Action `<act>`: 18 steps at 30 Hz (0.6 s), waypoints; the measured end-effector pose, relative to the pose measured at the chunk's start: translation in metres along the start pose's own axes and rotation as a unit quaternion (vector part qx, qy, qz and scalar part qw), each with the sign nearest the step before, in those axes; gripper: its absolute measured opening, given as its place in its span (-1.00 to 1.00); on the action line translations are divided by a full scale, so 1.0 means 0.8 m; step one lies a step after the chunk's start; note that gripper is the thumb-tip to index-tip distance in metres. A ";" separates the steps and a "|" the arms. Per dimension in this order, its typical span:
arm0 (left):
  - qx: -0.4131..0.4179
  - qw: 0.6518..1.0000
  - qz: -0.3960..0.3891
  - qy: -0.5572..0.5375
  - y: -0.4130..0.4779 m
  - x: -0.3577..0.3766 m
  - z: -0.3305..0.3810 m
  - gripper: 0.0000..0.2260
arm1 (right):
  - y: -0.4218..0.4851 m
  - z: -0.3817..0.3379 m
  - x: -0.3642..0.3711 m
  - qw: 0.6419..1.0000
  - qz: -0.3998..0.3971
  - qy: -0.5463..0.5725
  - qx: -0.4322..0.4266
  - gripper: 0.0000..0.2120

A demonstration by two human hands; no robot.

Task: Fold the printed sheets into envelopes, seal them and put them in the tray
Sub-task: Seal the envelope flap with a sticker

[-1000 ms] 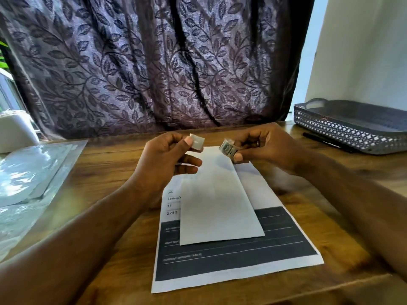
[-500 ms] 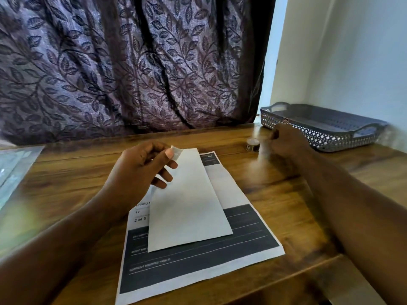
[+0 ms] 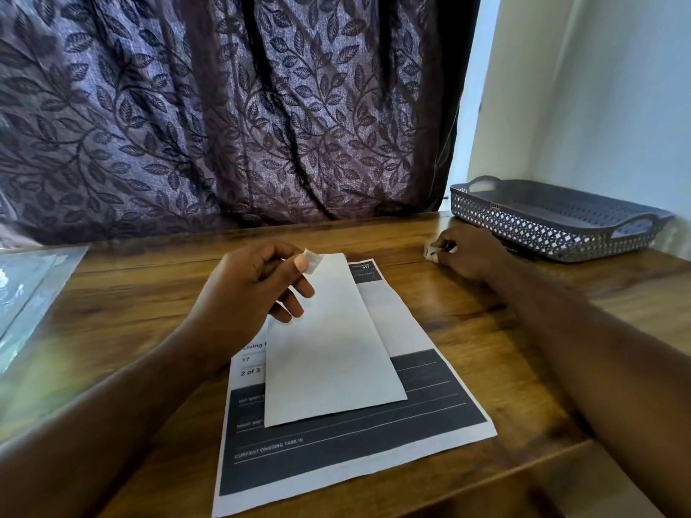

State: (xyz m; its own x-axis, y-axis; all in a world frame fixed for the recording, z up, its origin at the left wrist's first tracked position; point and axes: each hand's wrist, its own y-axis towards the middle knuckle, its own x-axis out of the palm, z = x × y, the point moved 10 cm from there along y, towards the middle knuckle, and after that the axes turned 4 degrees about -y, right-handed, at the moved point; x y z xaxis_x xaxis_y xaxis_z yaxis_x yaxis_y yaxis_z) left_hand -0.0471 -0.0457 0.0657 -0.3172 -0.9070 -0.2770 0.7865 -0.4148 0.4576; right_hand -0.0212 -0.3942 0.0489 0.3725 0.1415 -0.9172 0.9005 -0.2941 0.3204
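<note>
A folded white sheet (image 3: 329,349) lies on top of a flat printed sheet (image 3: 355,450) with dark bands, in the middle of the wooden table. My left hand (image 3: 246,297) hovers over the fold's upper left corner and pinches a small piece of clear tape (image 3: 312,261) between thumb and forefinger. My right hand (image 3: 467,254) rests on the table to the right, its curled fingertips holding a small tape roll (image 3: 430,251) that sits on the wood. The grey lattice tray (image 3: 538,233) stands at the far right, just beyond that hand.
A clear plastic sleeve (image 3: 30,293) lies on the table's left side. A dark leaf-patterned curtain hangs behind the table. A dark pen (image 3: 523,252) lies in front of the tray. The table's front edge runs close under the printed sheet.
My right hand carried the tape roll away from the left hand and down onto the table near the tray. My left hand kept the tape piece and sank toward the folded sheet.
</note>
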 end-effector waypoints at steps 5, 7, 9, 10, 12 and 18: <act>0.005 1.000 0.008 0.001 0.002 -0.004 0.001 -0.73 | -0.003 0.024 -0.018 0.997 0.043 -0.016 0.062 -0.76; 0.002 1.000 0.004 0.007 0.002 -0.003 -0.001 -0.72 | -0.004 0.027 -0.011 0.997 0.025 -0.024 0.068 -0.72; 0.001 1.000 -0.002 0.016 0.003 -0.001 -0.002 -0.70 | -0.006 0.026 -0.015 0.996 0.035 0.019 0.075 -0.77; 0.002 1.000 -0.005 0.024 0.003 -0.001 -0.002 -0.69 | -0.009 0.024 -0.025 0.994 0.059 0.059 0.075 -0.81; 0.013 0.998 -0.008 0.058 0.001 0.000 0.001 -0.65 | -0.017 0.008 -0.051 0.981 0.127 0.139 0.054 -0.85; 0.142 0.934 -0.003 0.328 -0.007 -0.003 0.043 -0.61 | -0.072 -0.139 -0.024 0.876 -0.150 0.455 -0.060 -0.65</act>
State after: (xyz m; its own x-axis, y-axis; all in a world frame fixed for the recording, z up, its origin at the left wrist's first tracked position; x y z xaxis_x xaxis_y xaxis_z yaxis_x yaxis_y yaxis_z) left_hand -0.0686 -0.0434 0.0930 0.1449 -0.7037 -0.6955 0.5834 -0.5070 0.6345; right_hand -0.0553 -0.2750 0.0740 0.0909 0.9064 -0.4124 0.9852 -0.0214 0.1700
